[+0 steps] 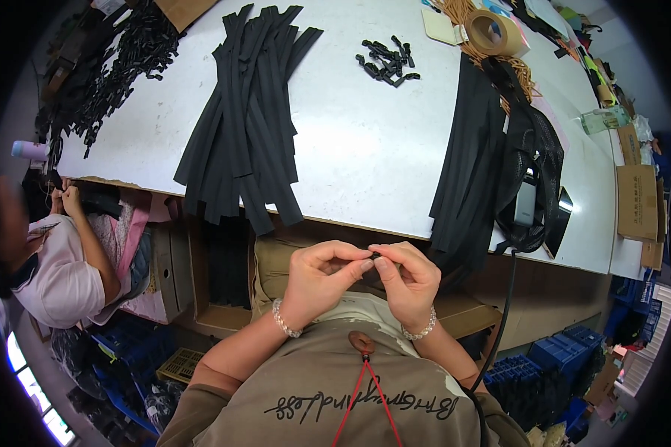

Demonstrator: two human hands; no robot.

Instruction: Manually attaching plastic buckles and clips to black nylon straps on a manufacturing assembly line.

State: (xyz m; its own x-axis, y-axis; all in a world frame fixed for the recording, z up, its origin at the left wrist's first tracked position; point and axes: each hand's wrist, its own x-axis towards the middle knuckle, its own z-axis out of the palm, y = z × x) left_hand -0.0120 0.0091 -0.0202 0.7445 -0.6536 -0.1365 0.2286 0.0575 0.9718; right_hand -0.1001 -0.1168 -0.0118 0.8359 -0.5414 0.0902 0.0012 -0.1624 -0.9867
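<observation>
Pinched close together, the thumb and forefinger of my left hand and of my right hand meet at a small, dark, hard-looking piece, and I see both grips closed down on it; its shape is mostly hidden by the fingertips. I have it just off the near edge of the glossy white worktop, in front of my body. Left of it, a fanned pile of long, flat, black fabric strips overhangs that near edge. Further in from the edge, I see a loose cluster of small black plastic-looking fittings. A second bundle of black strips hangs over the near edge to the right, beside a black mesh bag toward the near right corner.
</observation>
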